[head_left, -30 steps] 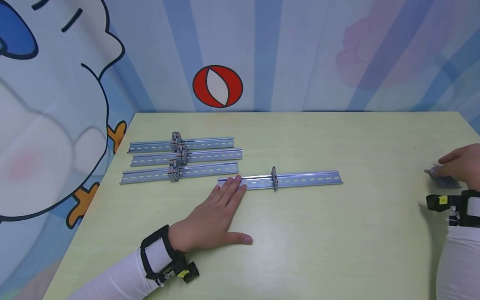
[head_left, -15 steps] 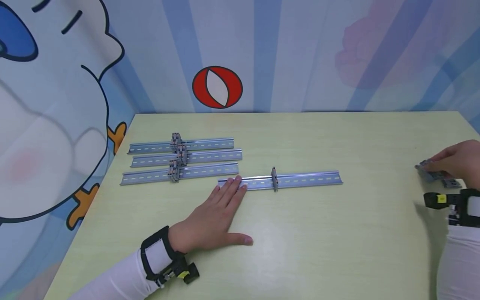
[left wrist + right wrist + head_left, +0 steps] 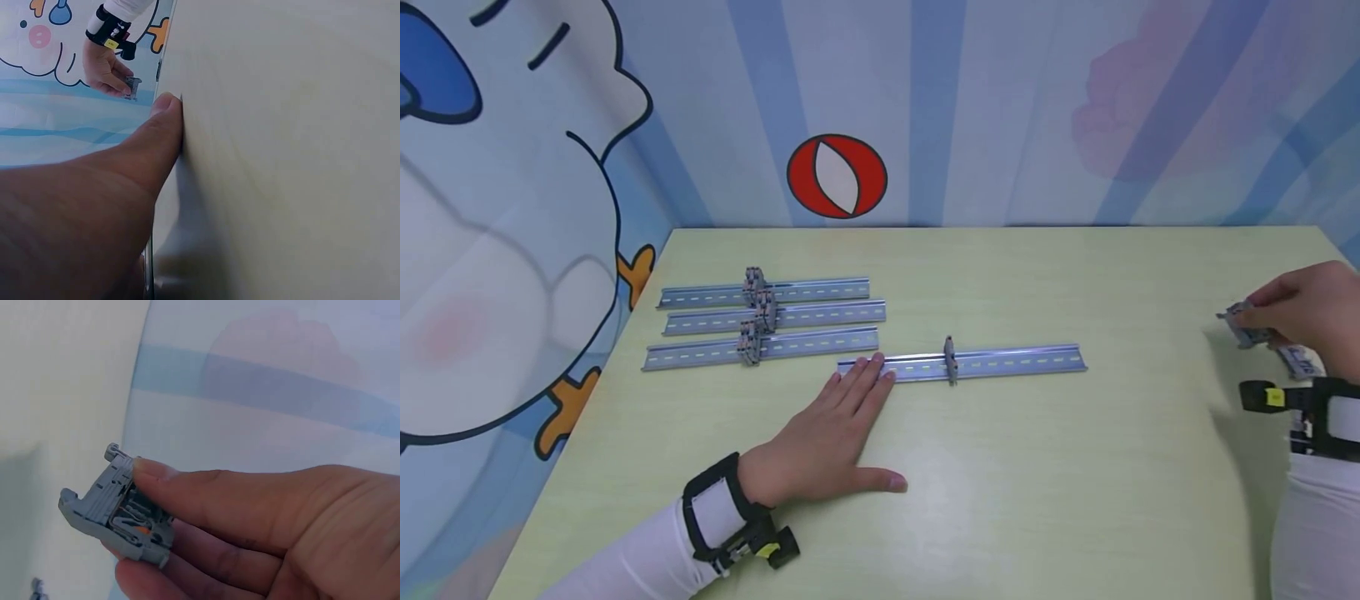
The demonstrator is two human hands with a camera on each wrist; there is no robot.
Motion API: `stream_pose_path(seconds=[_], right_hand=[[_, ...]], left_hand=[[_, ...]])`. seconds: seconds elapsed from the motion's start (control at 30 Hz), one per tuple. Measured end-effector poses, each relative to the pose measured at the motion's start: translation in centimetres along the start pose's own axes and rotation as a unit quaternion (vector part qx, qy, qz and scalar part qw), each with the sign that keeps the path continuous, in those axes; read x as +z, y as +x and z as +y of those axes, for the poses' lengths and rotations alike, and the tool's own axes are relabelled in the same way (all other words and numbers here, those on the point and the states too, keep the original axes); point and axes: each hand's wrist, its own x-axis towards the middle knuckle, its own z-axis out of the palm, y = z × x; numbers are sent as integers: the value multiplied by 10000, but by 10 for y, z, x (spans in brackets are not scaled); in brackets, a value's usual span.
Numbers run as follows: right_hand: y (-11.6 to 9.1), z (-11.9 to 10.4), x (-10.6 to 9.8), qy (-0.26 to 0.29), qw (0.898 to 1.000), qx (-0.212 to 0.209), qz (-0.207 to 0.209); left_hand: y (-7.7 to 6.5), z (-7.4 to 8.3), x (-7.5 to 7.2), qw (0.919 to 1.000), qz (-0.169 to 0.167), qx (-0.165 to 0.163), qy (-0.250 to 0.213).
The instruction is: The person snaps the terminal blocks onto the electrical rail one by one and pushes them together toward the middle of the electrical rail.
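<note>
My left hand (image 3: 820,450) lies flat with straight fingers over the left end of a slotted metal DIN rail (image 3: 1022,360); its thumb points out to the right. A thin grey piece (image 3: 951,361) stands upright across that rail near its middle. Far to the right, my right hand (image 3: 1311,312) pinches a grey terminal block (image 3: 103,506) between thumb and fingers, tilted above the table. Metal clips and a bit of orange show in the block's side in the right wrist view. Below this hand sits another grey block (image 3: 1300,363), partly hidden by it.
Three more DIN rails lie stacked in rows at the left: a back rail (image 3: 827,287), a middle rail (image 3: 835,313) and a front rail (image 3: 827,341). Each carries grey terminal blocks (image 3: 749,342) left of centre. A cartoon-printed wall (image 3: 985,108) borders the table (image 3: 1037,500).
My right hand has lifted the terminal block from beside the other one and moved slightly left and up with it. The left hand has stayed on the rail.
</note>
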Motion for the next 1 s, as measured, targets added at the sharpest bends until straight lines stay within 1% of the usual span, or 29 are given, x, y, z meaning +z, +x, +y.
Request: stream_pose_path(seconds=[0.03, 0.1, 0.17, 0.23, 0.27, 0.3, 0.37, 0.4, 0.5, 0.7, 0.77, 0.83, 0.93, 1.0], right_hand=[[-2, -6, -1, -38, 9999, -74, 80], [-13, -26, -8, -76, 9999, -117, 58], [-30, -53, -16, -229, 9997, -95, 52], [-52, -82, -26, -323, 9994, -119, -64], [-62, -96, -30, -334, 9992, -181, -85], [-71, -108, -32, -384, 9988, -308, -23], [-85, -126, -35, -441, 9974, -560, 65], [-92, -135, -38, -385, 9966, -732, 21], [-100, -151, -39, -344, 9943, -1012, 25], [-110, -174, -33, -401, 9904, -1305, -233], [-112, -180, -30, -424, 9887, -1372, -437], [-113, -186, -27, -374, 9864, -1410, -762], [-114, -195, -21, -300, 9805, -1512, -1222], [-115, -200, -15, -267, 9770, -1567, -1422]], left_hand=[[0, 0, 0, 10000, -5, -2, -6], [-1, 0, 0, 10000, -10, -9, -38], [-1, 0, 0, 10000, -17, -15, -76], [-1, 0, 0, 9999, -18, -14, -97], [-1, 0, 0, 9999, -13, -8, -101], [-1, -1, 0, 9999, -6, -4, -101], [-1, 0, 0, 10000, -6, -4, -94], [-1, 0, 0, 10000, -3, -1, -90], [-1, 0, 0, 10000, 3, 8, -73], [-1, 0, 0, 10000, 14, 7, -57], [-1, 0, 0, 10000, 24, -3, -51], [-1, 0, 1, 10000, 33, -12, -40], [-1, -1, 1, 10000, 55, -4, -22], [-1, -1, 1, 10000, 58, 2, -21]])
